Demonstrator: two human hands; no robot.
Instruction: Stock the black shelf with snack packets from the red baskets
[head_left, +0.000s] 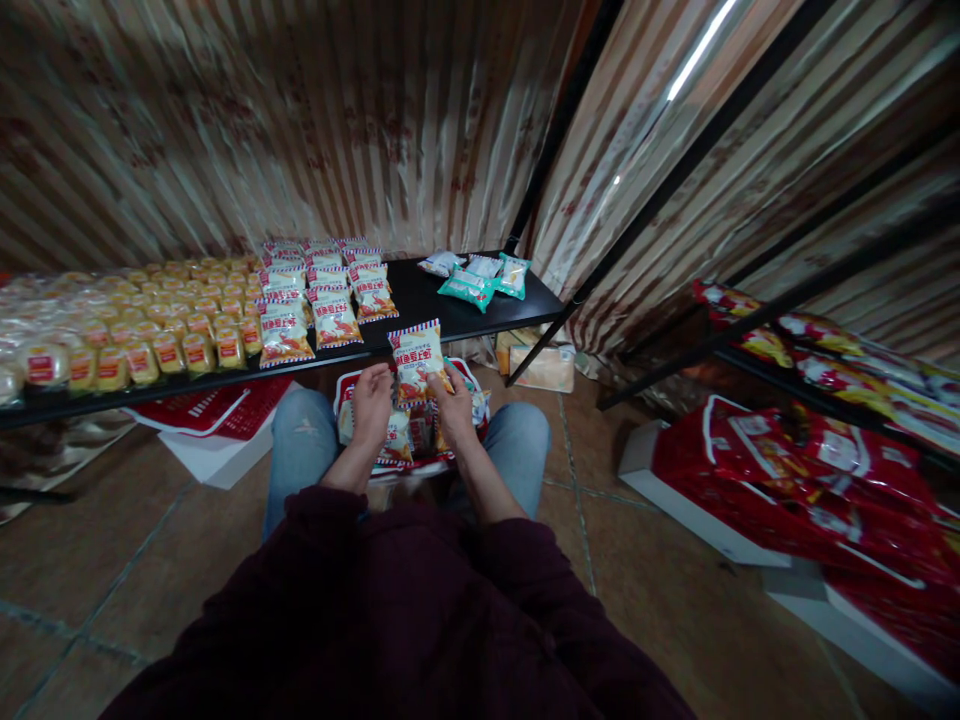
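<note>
My right hand [453, 408] grips a snack bag [417, 360] by its lower right side, thumb on the front. The bag is cream and orange with red lettering and a striped top edge. Beside its left edge is my left hand [372, 402], fingers loosely bent and holding nothing that I can see. Below both hands, between my knees, a basket [417, 466] holds more bags of this kind, partly hidden by my hands. On the black shelf [409, 290] in front, similar snack bags [334, 316] lie in rows.
Many small yellow wrapped cakes [169, 350] fill the shelf's left part. Several green and white packets [471, 288] lie at its right end. A red basket [217, 410] sits under the shelf. Black metal posts [570, 300] and red packages [795, 460] are on the right.
</note>
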